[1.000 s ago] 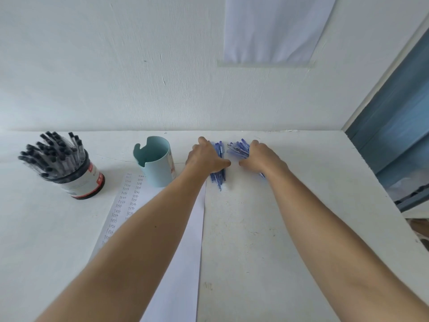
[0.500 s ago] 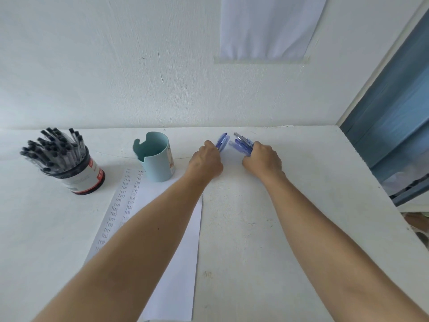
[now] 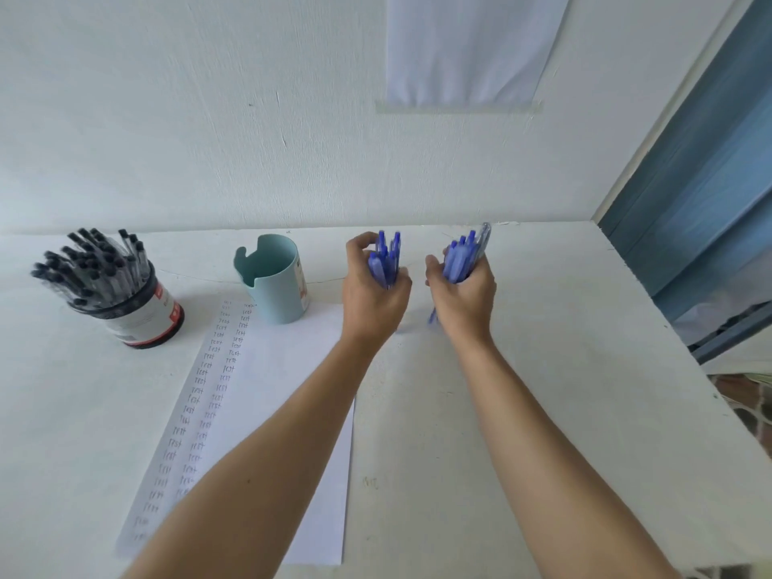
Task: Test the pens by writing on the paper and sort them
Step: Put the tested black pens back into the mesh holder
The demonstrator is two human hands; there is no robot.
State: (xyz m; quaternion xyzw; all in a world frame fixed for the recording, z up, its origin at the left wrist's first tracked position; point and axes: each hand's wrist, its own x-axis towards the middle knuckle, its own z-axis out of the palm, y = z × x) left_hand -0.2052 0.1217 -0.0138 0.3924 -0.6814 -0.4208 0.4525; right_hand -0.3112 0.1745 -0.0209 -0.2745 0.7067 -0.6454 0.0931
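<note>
My left hand (image 3: 373, 292) grips a bundle of several blue pens (image 3: 387, 259), held upright above the table. My right hand (image 3: 463, 294) grips a second bundle of blue pens (image 3: 464, 254), also upright, with tips poking out below the fist. Left of my hands stands an empty light-teal cup (image 3: 275, 280). A white sheet of paper (image 3: 292, 411) lies under my left forearm, with two columns of small written test words along its left side. At the far left a round container (image 3: 142, 317) holds several black-capped pens (image 3: 90, 261).
The white table (image 3: 543, 411) meets a white wall at the back. A sheet of paper (image 3: 472, 48) is taped to the wall above. The table's right edge runs beside a blue door or panel (image 3: 702, 202).
Both hands gathered the blue pens lying flat on the table, closed round them and lifted them upright in two bundles.
</note>
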